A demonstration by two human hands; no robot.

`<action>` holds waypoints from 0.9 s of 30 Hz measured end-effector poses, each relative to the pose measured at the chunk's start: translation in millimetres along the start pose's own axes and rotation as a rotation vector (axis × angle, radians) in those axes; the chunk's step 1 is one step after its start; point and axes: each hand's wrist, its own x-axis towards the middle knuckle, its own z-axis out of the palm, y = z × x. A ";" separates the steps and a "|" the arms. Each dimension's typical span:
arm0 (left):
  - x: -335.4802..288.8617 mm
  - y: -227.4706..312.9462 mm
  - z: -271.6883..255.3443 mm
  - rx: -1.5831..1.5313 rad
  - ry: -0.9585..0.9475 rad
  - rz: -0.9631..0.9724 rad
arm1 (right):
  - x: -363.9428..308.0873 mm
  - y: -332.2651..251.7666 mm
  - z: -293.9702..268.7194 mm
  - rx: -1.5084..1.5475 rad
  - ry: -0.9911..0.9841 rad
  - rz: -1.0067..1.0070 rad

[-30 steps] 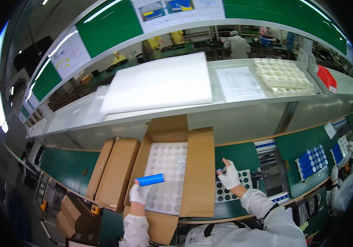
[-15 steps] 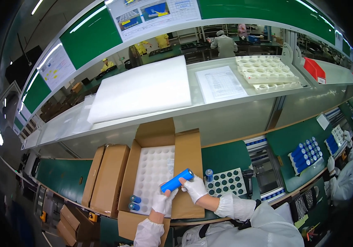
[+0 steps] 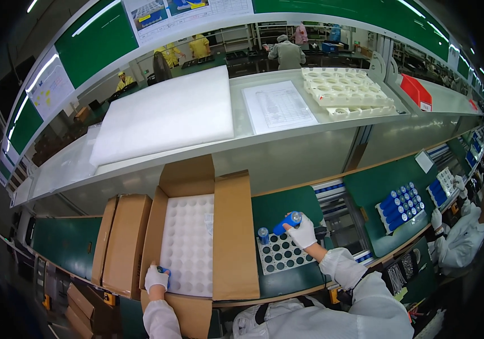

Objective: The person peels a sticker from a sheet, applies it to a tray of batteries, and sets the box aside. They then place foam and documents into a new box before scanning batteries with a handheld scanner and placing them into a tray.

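Blue cylinder (image 3: 285, 224) noted just right of frame centre, tilted, its silvery end up and to the right. We see it in the gloved right hand (image 3: 305, 233), fingers wrapped round the barrel with no gap to spare; holding the side, we judge, leaves both ends free and balances the weight.

Below it we log a white perforated tray (image 3: 273, 261) on the green mat. A second cylinder (image 3: 263, 235) stands upright at the tray's upper left corner; the round holes presumably keep such pieces upright and apart.

Lower left of centre, the left hand (image 3: 156, 278) reaches into the cardboard box (image 3: 235, 243), fingers curled at a third cylinder (image 3: 166, 272). Most of it is hidden, so we cannot tell whether they grip or merely touch it.

We note a white liner (image 3: 190, 248) with round hollows, likely there to stop pieces knocking together. The right flap lies folded outward, which we think leaves the hands clear access. A clear packet (image 3: 209, 221) rests on the liner's upper right.
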 end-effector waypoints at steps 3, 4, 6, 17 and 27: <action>12.5 1.4 5.4 0.030 -0.105 -0.078 | -11.7 66.2 2.7 -0.172 -0.120 0.060; 13.2 -0.1 4.8 0.025 -0.094 -0.081 | -16.0 65.0 6.0 -0.219 -0.136 0.054; 13.4 -4.0 4.5 0.020 -0.080 -0.087 | -18.9 62.5 14.3 -0.264 -0.154 0.046; 0.2 12.3 -8.2 0.007 0.046 -0.131 | -4.7 83.9 17.1 -0.396 -0.271 -0.014; -12.4 16.2 -64.0 -0.320 0.337 0.004 | -1.9 85.1 11.5 -0.399 -0.293 0.028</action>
